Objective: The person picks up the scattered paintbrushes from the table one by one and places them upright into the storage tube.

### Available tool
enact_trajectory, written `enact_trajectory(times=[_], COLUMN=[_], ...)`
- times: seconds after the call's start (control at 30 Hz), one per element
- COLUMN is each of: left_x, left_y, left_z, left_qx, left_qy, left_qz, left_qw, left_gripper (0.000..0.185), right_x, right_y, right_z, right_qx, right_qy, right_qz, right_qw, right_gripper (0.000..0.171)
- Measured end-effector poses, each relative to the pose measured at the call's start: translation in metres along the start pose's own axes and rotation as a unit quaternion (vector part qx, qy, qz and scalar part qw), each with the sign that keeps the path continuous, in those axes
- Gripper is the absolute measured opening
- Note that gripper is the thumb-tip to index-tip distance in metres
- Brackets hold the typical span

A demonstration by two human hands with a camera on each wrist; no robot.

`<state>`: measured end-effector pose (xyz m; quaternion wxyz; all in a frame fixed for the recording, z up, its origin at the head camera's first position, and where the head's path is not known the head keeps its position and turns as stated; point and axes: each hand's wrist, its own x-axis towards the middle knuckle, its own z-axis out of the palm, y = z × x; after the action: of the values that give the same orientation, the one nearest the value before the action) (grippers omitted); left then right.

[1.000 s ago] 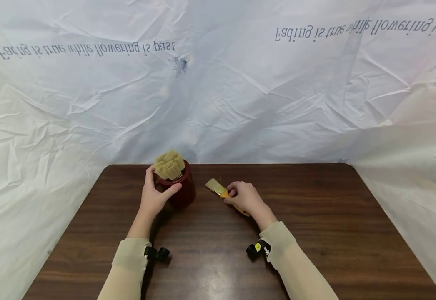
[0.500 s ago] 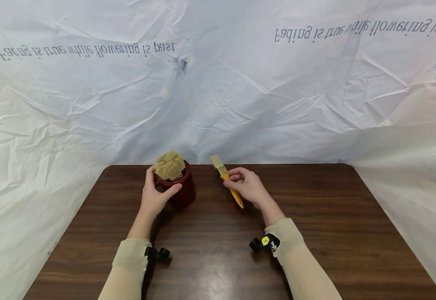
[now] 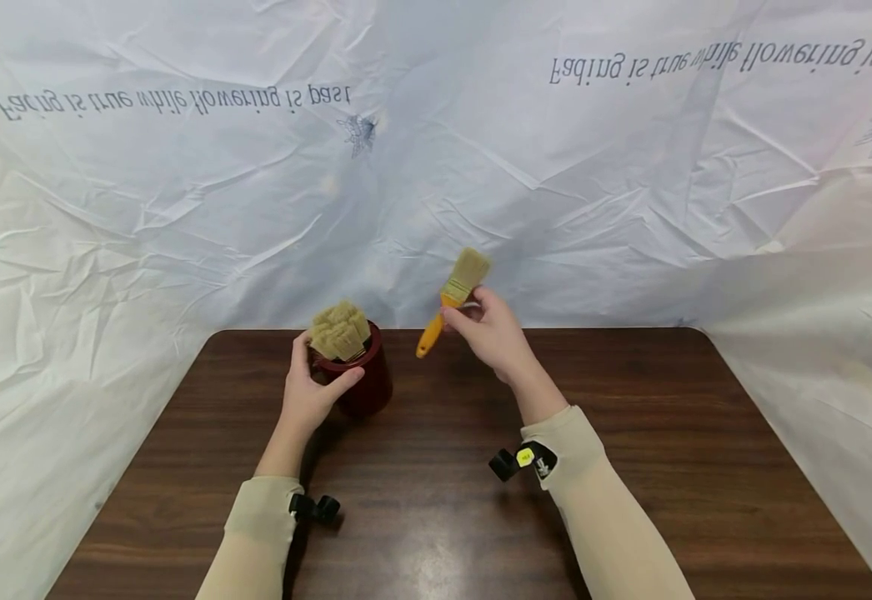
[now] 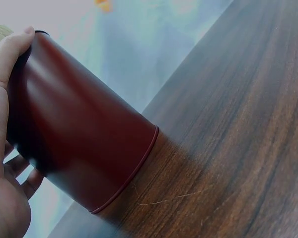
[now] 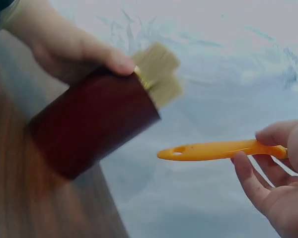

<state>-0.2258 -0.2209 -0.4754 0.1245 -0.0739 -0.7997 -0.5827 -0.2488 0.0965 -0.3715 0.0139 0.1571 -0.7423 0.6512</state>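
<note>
The white sheet (image 3: 436, 167) hangs behind the desk (image 3: 631, 467) from 9 through 12 to 3 o'clock, printed lettering across its top. On the desk at about 11 o'clock stands the dark red cup (image 3: 364, 383), already stuffed with pale brush heads (image 3: 339, 329). Your left hand (image 3: 308, 396) wraps it, thumb on the rim, fingers round the wall: a closed grip on the cup, unmoved over the last second. Your right hand (image 3: 492, 337) has changed most. A second ago it pinched the paintbrush (image 3: 453, 300) flat on the desk; now the brush is up in the air at about 12 o'clock, turned over, bristles high and orange handle aimed down-left at the cup. By that turn, I'd judge the brush ready to go handle-first into the cup.
</note>
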Motion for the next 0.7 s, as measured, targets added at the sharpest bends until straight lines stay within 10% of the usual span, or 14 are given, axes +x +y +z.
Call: enact_trajectory(times=[0.43,0.7], left_x=[-0.011,-0.01], left_y=[0.037,0.036], left_z=[0.001,0.0], left_qx=[-0.001,-0.003], left_qy=[-0.002,-0.003], left_qz=[0.002,0.001], left_qw=[1.0,1.0], left_gripper=[0.089,0.089], right_x=[0.025,0.027], right_y=[-0.036,-0.024], right_z=[0.051,0.074], right_qx=[-0.088,-0.203], right_qy=[-0.036,-0.053], right_qz=[-0.123,-0.112], right_qw=[0.988,0.971], right_gripper=[0.031,0.034])
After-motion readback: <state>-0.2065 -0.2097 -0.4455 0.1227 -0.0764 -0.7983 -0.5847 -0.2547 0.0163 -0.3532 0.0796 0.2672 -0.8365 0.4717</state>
